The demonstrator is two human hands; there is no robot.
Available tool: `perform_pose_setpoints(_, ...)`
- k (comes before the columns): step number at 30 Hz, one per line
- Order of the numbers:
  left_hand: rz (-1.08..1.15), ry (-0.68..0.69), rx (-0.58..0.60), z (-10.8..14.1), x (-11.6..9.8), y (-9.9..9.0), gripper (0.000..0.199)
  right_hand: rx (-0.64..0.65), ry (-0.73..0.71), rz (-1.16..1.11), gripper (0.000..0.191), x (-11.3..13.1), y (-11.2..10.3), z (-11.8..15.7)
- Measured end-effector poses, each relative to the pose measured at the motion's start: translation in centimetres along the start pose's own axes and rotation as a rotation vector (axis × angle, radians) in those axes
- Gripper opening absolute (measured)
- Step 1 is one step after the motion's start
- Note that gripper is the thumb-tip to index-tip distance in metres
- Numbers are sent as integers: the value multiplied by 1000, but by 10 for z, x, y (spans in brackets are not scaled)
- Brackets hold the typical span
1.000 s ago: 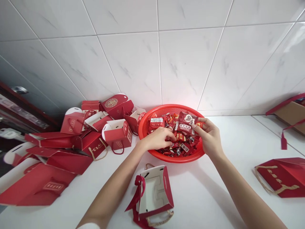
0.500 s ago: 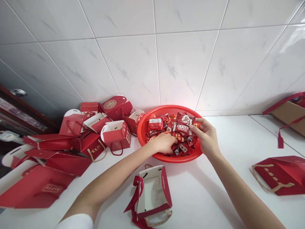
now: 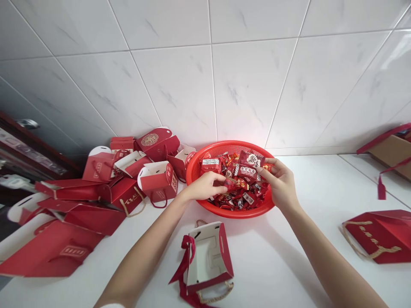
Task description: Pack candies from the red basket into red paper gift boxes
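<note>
A red plastic basket (image 3: 192, 171) full of wrapped candies (image 3: 239, 203) stands against the tiled wall. Over its right side, my right hand (image 3: 282, 179) pinches a dark red candy packet (image 3: 250, 166) with white lettering between thumb and fingers. My left hand (image 3: 205, 186) is over the basket's left front part, thumb and fingers closing on a small red-wrapped candy (image 3: 230, 184). In front of the basket sits an open red gift box (image 3: 208, 256), white inside, with a red ribbon and a rope handle. Nothing is visible inside it.
Many red gift boxes (image 3: 157, 182), several of them open, are heaped on the left of the white counter (image 3: 282, 273). At the right edge lie a closed red box (image 3: 379, 239) and a brown-sided box (image 3: 390, 149) with a red tassel. White tiles back the counter.
My left hand has come up out of the candies and shifted left, now with a small candy at its fingertips. My right hand keeps the packet in nearly the same place.
</note>
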State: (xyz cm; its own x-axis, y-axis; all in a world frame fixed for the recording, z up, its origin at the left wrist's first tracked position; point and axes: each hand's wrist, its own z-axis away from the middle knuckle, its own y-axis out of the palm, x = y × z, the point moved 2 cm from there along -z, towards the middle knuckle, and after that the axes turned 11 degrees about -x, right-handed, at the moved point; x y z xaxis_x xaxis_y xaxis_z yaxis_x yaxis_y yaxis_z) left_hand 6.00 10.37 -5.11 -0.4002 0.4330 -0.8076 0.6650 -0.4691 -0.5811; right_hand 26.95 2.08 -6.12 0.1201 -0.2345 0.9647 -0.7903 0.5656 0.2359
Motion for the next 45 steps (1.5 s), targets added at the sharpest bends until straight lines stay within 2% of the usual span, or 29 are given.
perform_pose_setpoints(3,139,1,-42,8,1,-4,31,-8,9,1,39,0,-1,0)
perform_pose_setpoints(7,176,-38,-172,15,0,-6,34,-19,16,7,41,-1,-1,0)
perform_pose_setpoints(15,454,-106,-220,19,-7,-7,32,-2,13,2,41,2,0,2)
perform_pose_setpoints(23,603,-251,-315,20,4,-7,59,24,54,-7,43,6,6,9)
perform_pose_setpoints(26,638,-214,-361,19,5,-7,57,33,63,-14,43,5,6,9)
perform_pose_setpoints(31,721,-78,-369,19,-4,-8,31,48,98,-52,44,6,6,10)
perform_pose_setpoints(34,657,-19,-418,22,-8,-9,24,42,122,-68,45,7,7,11)
perform_pose_setpoints(45,525,-43,-477,24,-3,-10,49,50,95,-57,42,9,6,13)
